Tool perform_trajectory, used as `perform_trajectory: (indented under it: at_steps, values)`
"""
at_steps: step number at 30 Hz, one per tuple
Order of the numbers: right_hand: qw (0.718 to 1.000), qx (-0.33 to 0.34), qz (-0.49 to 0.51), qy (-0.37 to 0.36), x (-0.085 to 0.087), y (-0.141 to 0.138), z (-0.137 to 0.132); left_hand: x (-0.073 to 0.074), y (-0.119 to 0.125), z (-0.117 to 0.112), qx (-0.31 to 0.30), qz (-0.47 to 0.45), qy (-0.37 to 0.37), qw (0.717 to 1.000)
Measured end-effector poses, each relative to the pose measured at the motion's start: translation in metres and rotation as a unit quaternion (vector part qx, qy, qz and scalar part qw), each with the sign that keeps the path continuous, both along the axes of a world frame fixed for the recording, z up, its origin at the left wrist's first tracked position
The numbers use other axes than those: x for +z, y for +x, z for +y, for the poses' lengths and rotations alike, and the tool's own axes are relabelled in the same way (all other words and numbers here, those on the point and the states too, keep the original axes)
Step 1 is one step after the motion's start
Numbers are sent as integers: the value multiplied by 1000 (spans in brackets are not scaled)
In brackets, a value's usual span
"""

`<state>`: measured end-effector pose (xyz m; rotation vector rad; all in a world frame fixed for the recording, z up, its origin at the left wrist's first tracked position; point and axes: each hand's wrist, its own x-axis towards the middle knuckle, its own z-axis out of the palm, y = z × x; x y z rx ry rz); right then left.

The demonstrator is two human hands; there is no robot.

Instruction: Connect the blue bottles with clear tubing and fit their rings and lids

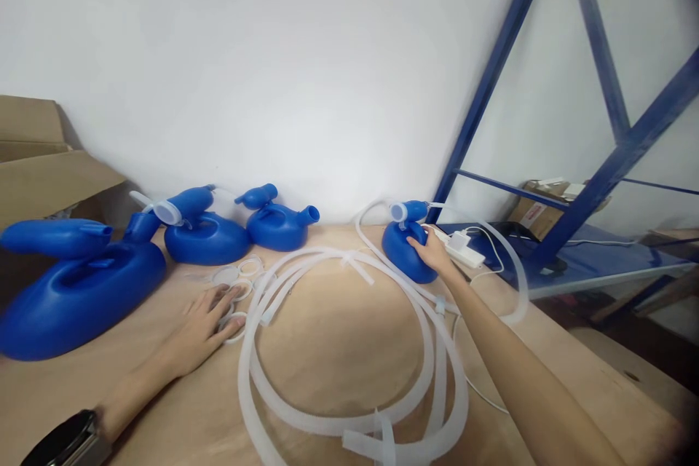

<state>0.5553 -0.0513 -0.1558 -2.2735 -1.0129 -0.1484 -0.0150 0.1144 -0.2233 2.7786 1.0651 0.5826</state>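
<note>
Wall: whitish (328, 87), with a blue metal frame (502, 51) at right and an open cardboard box (54, 178) at left.
Tabletop: brown (349, 335), with coiled translucent tubing (245, 371) lying across its middle.
Right hand: fingers (434, 251) closed around the upper right side of the far-right blue bottle (401, 258), thumb in front, other fingertips hidden; the bottle stands on the table beyond the coil, beside a white power strip (464, 253).
Left hand: palm down (202, 328), fingertips touching white rings (226, 274) left of the coil; whether they pinch one, I cannot tell.
Other blue bottles: three, along the left and back (120, 291) (210, 240) (278, 229).
Carton label: pale patch on the shelf carton (540, 220), too small to read.
Left wrist: dark watch (68, 440), its face unreadable.
</note>
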Motion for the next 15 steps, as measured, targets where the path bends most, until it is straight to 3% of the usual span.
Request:
perform_trajectory:
  at_steps: [8, 12, 15]
  values:
    - [1000, -16, -9, -23, -13, -2, -2, 3, 5, 1, 53, -2, -6, 999]
    - [998, -32, -28, -36, -12, 0, 0, 3, 5, 3, 98, -23, 1, 995]
    - [998, 0, -52, -48, -8, 5, 5, 5, 4, 4, 115, -32, 2, 993]
